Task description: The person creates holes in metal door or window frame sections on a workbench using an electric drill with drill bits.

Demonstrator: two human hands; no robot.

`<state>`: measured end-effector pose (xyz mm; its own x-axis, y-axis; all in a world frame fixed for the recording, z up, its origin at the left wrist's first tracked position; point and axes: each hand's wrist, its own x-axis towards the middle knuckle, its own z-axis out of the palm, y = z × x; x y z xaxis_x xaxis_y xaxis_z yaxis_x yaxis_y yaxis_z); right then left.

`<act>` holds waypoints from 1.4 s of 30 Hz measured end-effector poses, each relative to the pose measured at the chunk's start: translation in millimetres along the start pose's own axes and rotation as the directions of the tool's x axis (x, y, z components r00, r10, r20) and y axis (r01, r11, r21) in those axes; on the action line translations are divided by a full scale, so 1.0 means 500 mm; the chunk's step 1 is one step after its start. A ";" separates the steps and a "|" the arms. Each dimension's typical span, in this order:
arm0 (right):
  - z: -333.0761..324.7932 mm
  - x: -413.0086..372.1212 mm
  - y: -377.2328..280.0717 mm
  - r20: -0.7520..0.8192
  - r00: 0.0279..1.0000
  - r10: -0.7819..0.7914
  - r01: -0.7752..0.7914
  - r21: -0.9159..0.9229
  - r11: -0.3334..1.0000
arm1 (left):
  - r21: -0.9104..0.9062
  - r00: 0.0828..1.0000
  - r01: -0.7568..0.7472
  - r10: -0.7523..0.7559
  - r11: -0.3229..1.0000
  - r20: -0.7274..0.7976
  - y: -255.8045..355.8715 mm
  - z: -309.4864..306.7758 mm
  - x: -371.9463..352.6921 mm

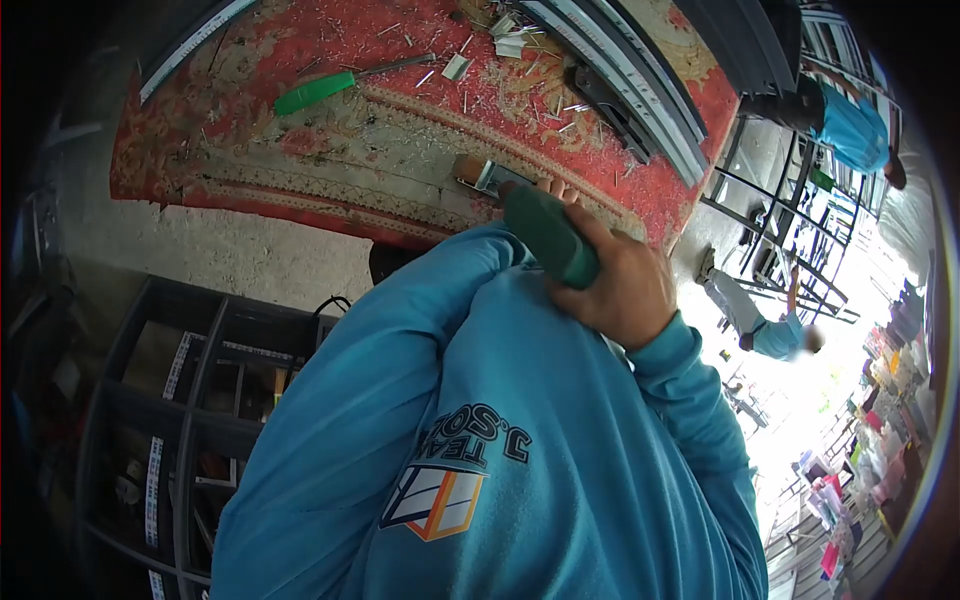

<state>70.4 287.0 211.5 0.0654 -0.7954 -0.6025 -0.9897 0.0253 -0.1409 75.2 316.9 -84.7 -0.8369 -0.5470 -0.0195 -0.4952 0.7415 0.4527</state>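
Observation:
My right hand (632, 285) is wrapped round a dark green, rounded tool (548, 235), held close to my chest over the table's near edge. The tool's exact kind does not show. Just beyond it, the fingertips of my left hand (556, 189) are bent beside a small metal piece with a brown end (483, 175) and appear to grip it. The green tool and my sleeve hide most of that hand. Farther left on the table lies a screwdriver (315, 93) with a green handle, its shaft pointing right.
Metal shavings and offcuts (510, 45) litter the red patterned table cover (250, 150). Long dark profiles (625, 75) lie at the right, beside a black bar (608, 112). A dark frame rack (190, 420) stands at lower left. Two people (850, 125) (770, 325) are off to the right.

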 end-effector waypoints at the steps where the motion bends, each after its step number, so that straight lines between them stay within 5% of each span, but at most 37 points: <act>1: -0.002 0.003 0.002 -0.007 1.000 0.002 -0.002 -0.002 1.000 | -0.016 0.992 -0.011 0.009 1.000 -0.122 0.001 0.025 0.001; 4: -0.011 0.019 0.022 -0.081 0.996 -0.046 0.051 0.058 0.997 | -0.139 0.995 0.042 -0.053 0.989 -0.079 0.001 0.018 0.000; 7: -0.021 0.053 0.083 0.039 0.990 0.134 -0.136 0.500 0.855 | -0.323 0.989 0.143 -0.150 0.936 0.005 -0.006 -0.010 0.010; 10: 0.010 0.025 0.071 -0.119 0.993 0.012 0.044 0.461 0.886 | -0.500 0.967 0.252 -0.231 0.828 0.105 -0.007 -0.073 0.033; 11: -0.003 0.010 0.034 -0.128 0.992 0.010 0.031 0.312 0.950 | -0.506 0.967 0.254 -0.234 0.824 0.104 -0.004 -0.073 0.034; 14: -0.027 0.019 0.029 -0.019 0.997 0.070 -0.062 0.282 0.957 | -0.502 0.969 0.244 -0.233 0.830 0.084 0.003 -0.067 0.024; 15: -0.035 0.020 0.029 -0.015 0.995 0.100 -0.087 0.382 0.920 | -0.499 0.969 0.241 -0.233 0.832 0.080 -0.007 -0.070 0.042; 42: -0.025 0.001 0.028 -0.049 0.994 0.095 -0.072 0.348 0.935 | -0.423 0.961 0.205 -0.263 0.883 -0.083 0.003 -0.051 0.020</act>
<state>54.9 279.4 219.1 -0.0352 -0.8182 -0.5738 -0.8853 0.2919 -0.3619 72.0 302.6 -61.6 -0.6551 -0.7529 -0.0636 -0.5099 0.3784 0.7726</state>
